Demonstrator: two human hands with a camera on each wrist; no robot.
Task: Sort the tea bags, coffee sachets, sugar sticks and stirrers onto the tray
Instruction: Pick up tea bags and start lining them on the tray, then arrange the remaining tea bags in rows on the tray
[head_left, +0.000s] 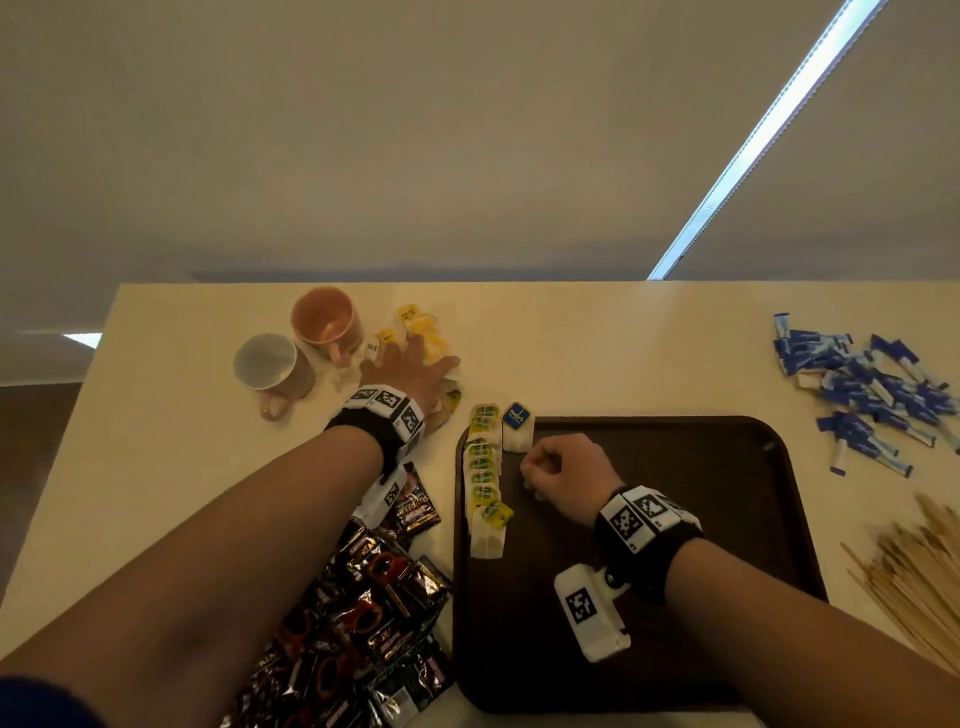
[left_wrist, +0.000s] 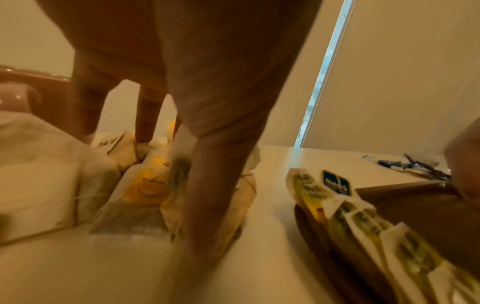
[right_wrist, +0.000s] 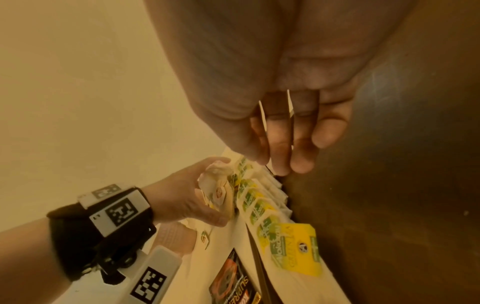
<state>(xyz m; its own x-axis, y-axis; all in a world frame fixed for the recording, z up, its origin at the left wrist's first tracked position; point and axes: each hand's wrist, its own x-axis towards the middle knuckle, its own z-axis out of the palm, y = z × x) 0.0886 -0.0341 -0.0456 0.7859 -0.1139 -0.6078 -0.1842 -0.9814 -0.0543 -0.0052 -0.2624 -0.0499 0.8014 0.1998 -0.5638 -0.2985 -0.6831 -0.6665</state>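
Loose tea bags lie in a pile behind the dark brown tray. My left hand reaches into that pile, and its thumb and fingers hold a tea bag at the pile's near side. In the left wrist view the thumb presses on paper tea bags. A row of green-tagged tea bags lines the tray's left edge, with a blue-tagged tea bag at its far end. My right hand rests on the tray beside the row, fingers curled, holding nothing that I can see.
Coffee sachets are heaped left of the tray under my left forearm. Blue sugar sticks and wooden stirrers lie to the right of it. A pink mug and a grey mug lie on their sides at the far left.
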